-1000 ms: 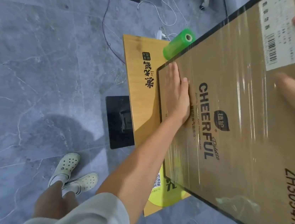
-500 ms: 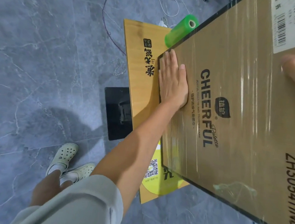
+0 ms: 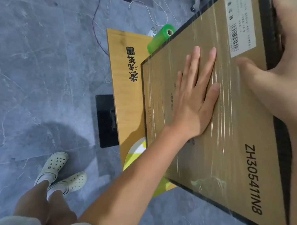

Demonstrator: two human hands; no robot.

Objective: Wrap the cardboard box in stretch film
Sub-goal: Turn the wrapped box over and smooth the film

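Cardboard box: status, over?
Left hand flat on filmed top face. Right hand grips edge, thumb on top. Cardboard box film-covered on top. Green film roll beside its corner, nothing blocking.

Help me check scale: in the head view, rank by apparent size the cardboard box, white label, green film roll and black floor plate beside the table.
1. cardboard box
2. white label and black floor plate: about alike, unranked
3. green film roll, partly hidden
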